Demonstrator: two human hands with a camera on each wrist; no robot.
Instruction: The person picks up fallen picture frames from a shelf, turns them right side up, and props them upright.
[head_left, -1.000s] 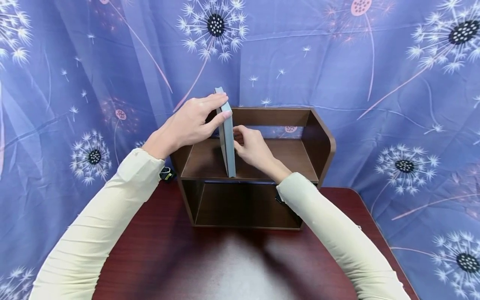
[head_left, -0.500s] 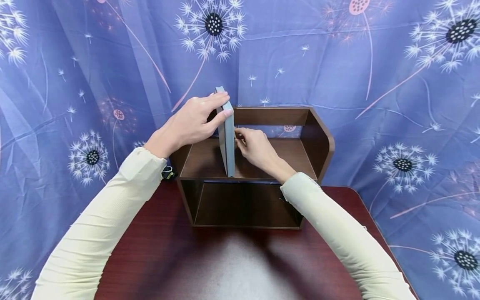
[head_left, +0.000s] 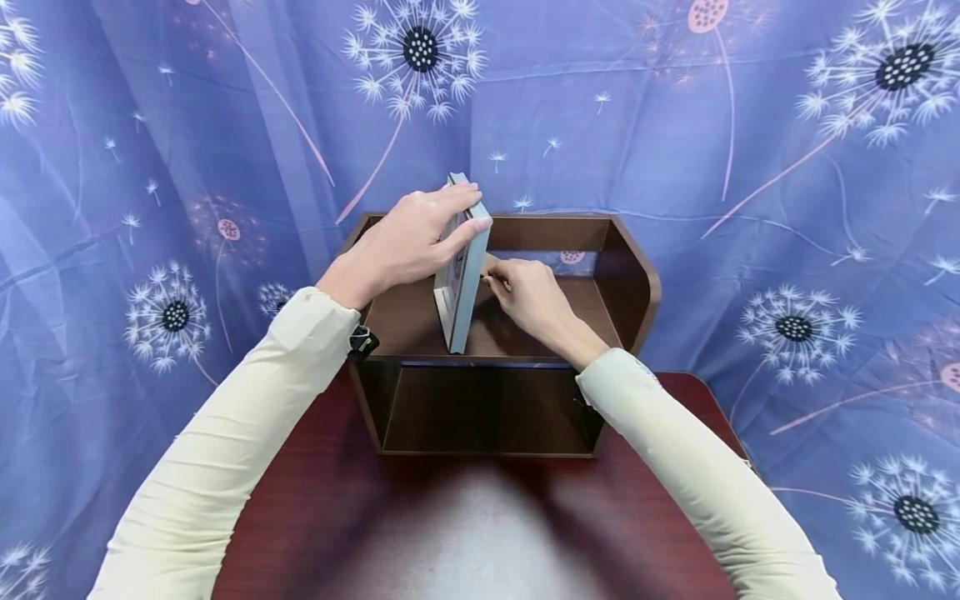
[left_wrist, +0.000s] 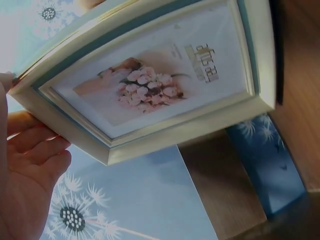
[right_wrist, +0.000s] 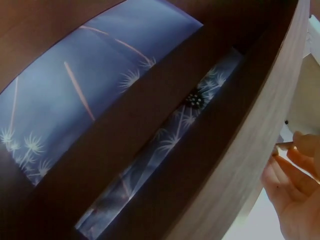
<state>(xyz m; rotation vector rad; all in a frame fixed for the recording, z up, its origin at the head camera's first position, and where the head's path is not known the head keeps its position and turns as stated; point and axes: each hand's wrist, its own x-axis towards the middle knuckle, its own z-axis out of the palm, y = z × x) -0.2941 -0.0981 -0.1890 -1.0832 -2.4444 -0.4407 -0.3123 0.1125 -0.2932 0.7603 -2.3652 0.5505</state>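
Gripping the top edge of the picture frame [head_left: 459,275], the left hand [head_left: 408,242] has its fingers curled over the top and its thumb on the near face. The right hand [head_left: 528,292] is behind the frame, fingertips pinched together on something small at its back; what exactly they hold cannot be told. The frame stands on its lower edge on the top shelf of the brown wooden rack [head_left: 637,283], left of the rack's middle.

Compared with a second ago, the frame's top has tipped toward the rack's right side, so its pale front face now shows, where before only the thin grey edge faced the head camera. Both hands have shifted slightly right with it.

Only the left wrist view shows the frame [left_wrist: 150,85] from the front: a cream moulding with a teal inner border around a printed insert of pink flowers. Some lettering sits at the insert's upper right, too blurred to read. The right wrist view shows the rack's underside [right_wrist: 150,150] and the right hand's fingers [right_wrist: 300,165] beside it.

The rack sits on a dark red table [head_left: 465,533].
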